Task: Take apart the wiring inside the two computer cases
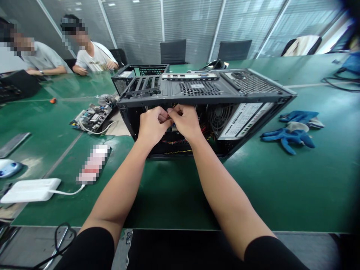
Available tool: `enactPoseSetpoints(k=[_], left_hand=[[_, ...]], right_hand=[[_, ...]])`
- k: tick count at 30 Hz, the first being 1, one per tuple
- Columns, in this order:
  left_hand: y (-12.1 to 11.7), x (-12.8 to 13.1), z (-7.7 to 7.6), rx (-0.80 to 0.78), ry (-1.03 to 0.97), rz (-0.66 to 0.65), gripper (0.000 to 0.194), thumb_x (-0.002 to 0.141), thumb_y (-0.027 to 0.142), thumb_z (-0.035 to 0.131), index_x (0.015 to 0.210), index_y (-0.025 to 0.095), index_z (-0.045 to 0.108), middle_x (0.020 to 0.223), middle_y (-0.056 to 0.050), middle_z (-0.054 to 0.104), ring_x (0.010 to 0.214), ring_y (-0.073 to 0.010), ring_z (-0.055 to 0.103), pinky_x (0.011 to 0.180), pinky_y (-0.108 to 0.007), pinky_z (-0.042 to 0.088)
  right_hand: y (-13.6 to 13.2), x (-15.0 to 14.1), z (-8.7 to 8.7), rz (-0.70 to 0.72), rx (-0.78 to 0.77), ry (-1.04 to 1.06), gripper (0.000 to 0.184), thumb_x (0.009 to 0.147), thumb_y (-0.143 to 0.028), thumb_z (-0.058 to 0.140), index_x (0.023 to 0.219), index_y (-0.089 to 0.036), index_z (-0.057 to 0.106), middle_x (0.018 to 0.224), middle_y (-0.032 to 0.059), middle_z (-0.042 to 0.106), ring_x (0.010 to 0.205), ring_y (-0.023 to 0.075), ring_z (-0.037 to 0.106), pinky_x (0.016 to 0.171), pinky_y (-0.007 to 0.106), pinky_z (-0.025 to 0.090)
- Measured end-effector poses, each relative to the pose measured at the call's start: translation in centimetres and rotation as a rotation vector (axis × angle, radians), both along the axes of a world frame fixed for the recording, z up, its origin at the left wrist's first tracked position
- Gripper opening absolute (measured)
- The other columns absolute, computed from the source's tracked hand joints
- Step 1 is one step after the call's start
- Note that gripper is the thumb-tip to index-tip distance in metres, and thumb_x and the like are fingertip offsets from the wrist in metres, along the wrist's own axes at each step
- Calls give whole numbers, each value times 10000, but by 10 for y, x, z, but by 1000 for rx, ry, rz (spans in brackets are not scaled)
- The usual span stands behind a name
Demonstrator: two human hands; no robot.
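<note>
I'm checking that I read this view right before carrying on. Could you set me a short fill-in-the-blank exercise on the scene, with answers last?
1. Compared with the left hand, the ____ hand is nearer the fan grille in the computer case.
2. The main colour of the gloves is ____.
3. The cable between the power bank and the phone is ____.
4. In the picture, the loose circuit board lies to the ____ of the case.

Missing words: right; blue; white; left.
</note>
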State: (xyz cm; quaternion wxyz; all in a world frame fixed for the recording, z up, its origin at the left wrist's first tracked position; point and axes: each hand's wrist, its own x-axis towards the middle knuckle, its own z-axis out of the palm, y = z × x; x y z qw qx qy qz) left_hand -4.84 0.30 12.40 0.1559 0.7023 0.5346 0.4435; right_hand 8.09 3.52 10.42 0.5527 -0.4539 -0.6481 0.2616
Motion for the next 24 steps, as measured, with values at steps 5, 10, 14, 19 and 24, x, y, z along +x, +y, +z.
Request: enactPoseSetpoints(k=[5,10,14,19,24], left_hand=[[1,-1,0,48,41,58,96,734,220,700,694,174,627,677,1,704,605,-137,633,603,-258,481],[1,-1,-2,84,98,75,117,777,238,685,684,176,649,665,1,704,591,-139,616,599,-270,446],[2,-1,-3,94,130,77,112,794,239,680,702,175,673,657,-3,700,574,-135,595,590,-276,416],[2,-2,-3,76,112,10,111,814,227,649,727,170,690,614,3,682,556,-126,583,584,-270,411],[1,-2,-1,66,82,-12,113,808,248,667,728,171,690,616,4,689,568,-134,603,589,-268,439]], right_hand=[[2,1,-1,13,-15,39,240,839,-288,620,623,-190,581,608,-21,589,622,139,544,630,307,383],[0,0,-1,12,-37,78,251,834,-302,652,617,-185,607,614,-14,605,627,142,544,638,313,378],[0,-1,0,48,-7,118,268,842,-237,630,587,-189,561,582,-33,553,597,124,497,628,308,357],[0,1,2,138,7,142,321,857,-190,603,553,-193,501,550,-45,481,582,107,435,608,300,322],[2,2,1,139,-31,190,318,857,-201,607,557,-194,501,542,-50,451,566,101,412,586,294,310]])
